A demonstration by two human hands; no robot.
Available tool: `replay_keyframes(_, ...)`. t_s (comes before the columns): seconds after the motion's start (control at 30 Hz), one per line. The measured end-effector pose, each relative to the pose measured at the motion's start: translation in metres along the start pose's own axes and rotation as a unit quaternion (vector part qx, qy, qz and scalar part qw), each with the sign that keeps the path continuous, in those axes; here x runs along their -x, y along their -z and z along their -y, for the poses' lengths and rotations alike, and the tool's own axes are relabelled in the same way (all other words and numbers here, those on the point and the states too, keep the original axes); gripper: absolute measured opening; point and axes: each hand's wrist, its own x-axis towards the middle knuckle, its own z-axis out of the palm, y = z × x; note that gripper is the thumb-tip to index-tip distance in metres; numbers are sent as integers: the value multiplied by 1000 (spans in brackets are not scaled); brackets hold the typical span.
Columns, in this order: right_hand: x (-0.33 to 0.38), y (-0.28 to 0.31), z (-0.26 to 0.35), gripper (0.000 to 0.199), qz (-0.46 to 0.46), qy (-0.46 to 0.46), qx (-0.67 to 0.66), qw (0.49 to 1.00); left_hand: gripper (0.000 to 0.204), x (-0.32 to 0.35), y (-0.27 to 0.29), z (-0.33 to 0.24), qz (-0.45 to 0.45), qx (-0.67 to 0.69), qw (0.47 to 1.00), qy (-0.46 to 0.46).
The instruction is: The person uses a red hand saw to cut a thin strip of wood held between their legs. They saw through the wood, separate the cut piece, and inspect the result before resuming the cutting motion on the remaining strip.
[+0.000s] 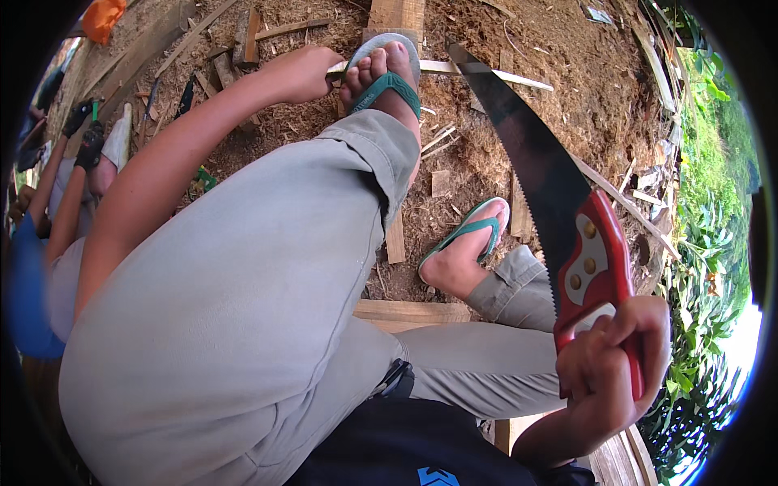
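Note:
A curved pruning saw (541, 158) with a red and white handle is gripped in my right hand (609, 364), its toothed edge facing left. Its dark blade reaches up and away, and the tip crosses over a thin pale wooden strip (519, 79); whether the teeth touch the wood I cannot tell. My left hand (306, 73) is closed around the strip's left end. A foot in a green-strapped flip-flop (393, 87) rests over the strip, beside a wooden block (397, 14). My other foot (462, 263) stands on the ground, in a matching flip-flop.
Sawdust and offcuts cover the ground (592, 105). A wooden board (413, 311) lies beneath my legs. At the left, another person in dark gloves (89, 146) works close to my left arm. Green plants (713, 219) grow along the right side. An orange object (103, 20) lies far left.

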Motion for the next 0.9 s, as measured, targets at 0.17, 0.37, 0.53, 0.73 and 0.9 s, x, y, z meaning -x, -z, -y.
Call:
replay_keyframes(0.17,-43,-28,0,11,63,-43,-47,996,25,2,2,-8,5,-33,999,23)
replay_keyframes(0.37,-31,-22,1,12,71,6,-14,997,23,4,2,4,-6,-38,999,0)
replay_keyframes(0.53,-25,-12,-2,13,64,-2,2,998,24,1,3,-4,15,-33,999,7)
replay_keyframes(0.73,-39,-44,-6,13,130,33,-20,991,26,3,-1,2,17,-33,999,21)
replay_keyframes(0.9,-31,-40,-7,12,137,107,12,985,28,-1,6,-3,27,-32,999,19)
